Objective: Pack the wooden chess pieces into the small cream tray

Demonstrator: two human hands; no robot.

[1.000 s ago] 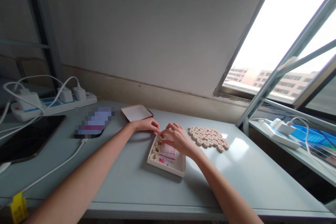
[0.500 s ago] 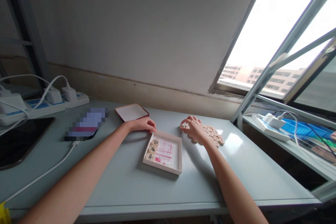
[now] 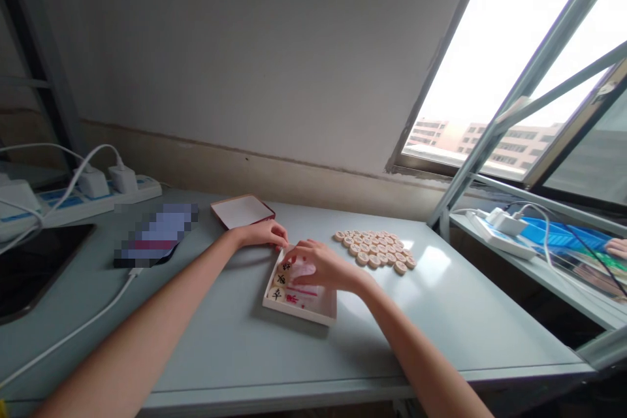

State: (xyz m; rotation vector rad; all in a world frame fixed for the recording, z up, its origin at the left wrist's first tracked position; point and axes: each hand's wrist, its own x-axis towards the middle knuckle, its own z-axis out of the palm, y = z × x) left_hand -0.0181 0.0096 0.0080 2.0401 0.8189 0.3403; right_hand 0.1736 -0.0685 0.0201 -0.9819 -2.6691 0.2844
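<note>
My left hand is at the far left corner of a shallow white box, fingers bent; I cannot tell whether they grip the wall or only touch it. My right hand reaches over the box from the right, its fingers curled down toward the far end of the left wall. Whether they grasp anything I cannot tell, since my hand hides what lies under it.

Along that left wall I can see a row of three round pieces with black characters. To their right, partly under my hand, lies a pale sheet with pink print. The box sits on the grey desk; farther right, apart from it, many more round pieces lie in a close cluster. A lid with a white inside lies on the far side, beyond my left hand. Farther left is a phone with a cable plugged in.
</note>
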